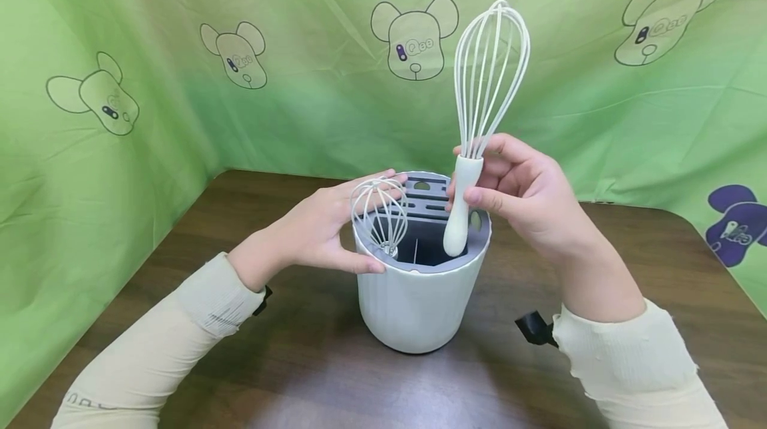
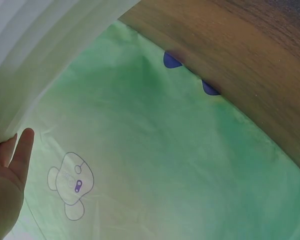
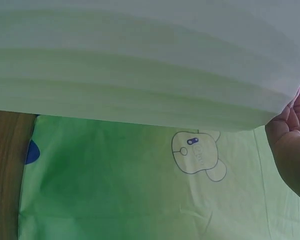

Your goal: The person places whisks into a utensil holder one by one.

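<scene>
A white utensil holder (image 1: 419,309) with a grey slotted insert stands upright on the table. My right hand (image 1: 521,196) holds a white whisk (image 1: 491,82) by its handle, wire loops up, the handle's lower end over the holder's front opening. In that opening stands a smaller whisk (image 1: 379,206), its wires up and the rest hidden inside. Straight fingers of my left hand (image 1: 317,222) lie along the holder's left side behind the small whisk, with the thumb against the front rim. The holder's ribbed wall fills the top of the right wrist view, beside the right hand (image 3: 292,145).
The brown wooden table (image 1: 275,362) extends around the holder. A green cloth (image 1: 323,96) printed with cartoon bear heads hangs behind and at both sides. Black wrist straps (image 1: 535,329) show at the cream sleeves.
</scene>
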The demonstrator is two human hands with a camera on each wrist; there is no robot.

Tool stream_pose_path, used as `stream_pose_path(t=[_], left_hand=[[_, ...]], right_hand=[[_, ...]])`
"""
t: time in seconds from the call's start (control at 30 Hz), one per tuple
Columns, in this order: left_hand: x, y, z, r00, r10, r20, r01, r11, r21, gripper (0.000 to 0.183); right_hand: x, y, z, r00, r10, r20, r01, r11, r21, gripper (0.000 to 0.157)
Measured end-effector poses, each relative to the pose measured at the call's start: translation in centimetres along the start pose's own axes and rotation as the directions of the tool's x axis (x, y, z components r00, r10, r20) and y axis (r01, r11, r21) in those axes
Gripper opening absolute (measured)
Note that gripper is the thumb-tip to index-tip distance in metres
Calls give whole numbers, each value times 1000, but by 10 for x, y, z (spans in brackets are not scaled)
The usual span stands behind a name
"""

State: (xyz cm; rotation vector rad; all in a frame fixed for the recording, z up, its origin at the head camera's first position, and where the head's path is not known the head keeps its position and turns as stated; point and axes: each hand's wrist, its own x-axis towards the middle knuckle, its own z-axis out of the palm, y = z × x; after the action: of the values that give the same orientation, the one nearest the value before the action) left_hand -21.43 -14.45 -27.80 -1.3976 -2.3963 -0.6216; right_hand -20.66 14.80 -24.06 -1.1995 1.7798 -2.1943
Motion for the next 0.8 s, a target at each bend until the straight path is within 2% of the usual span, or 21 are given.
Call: stream_pose_path(t=[0.27, 0.53, 0.8], left_hand=[[0, -2, 1, 1000, 21, -19, -21, 1000, -8, 87], [0, -2, 1, 999, 31, -26, -31, 1000, -4, 88], [1, -3, -1, 999, 33, -22, -33, 999, -7, 88]], right_hand=[[-2, 2, 3, 997, -14, 73, 23, 992, -124, 41], [-4, 3, 5, 992, 25, 124, 0, 979, -203, 38], [-5, 1, 9, 985, 72, 160, -12, 937, -349, 36]])
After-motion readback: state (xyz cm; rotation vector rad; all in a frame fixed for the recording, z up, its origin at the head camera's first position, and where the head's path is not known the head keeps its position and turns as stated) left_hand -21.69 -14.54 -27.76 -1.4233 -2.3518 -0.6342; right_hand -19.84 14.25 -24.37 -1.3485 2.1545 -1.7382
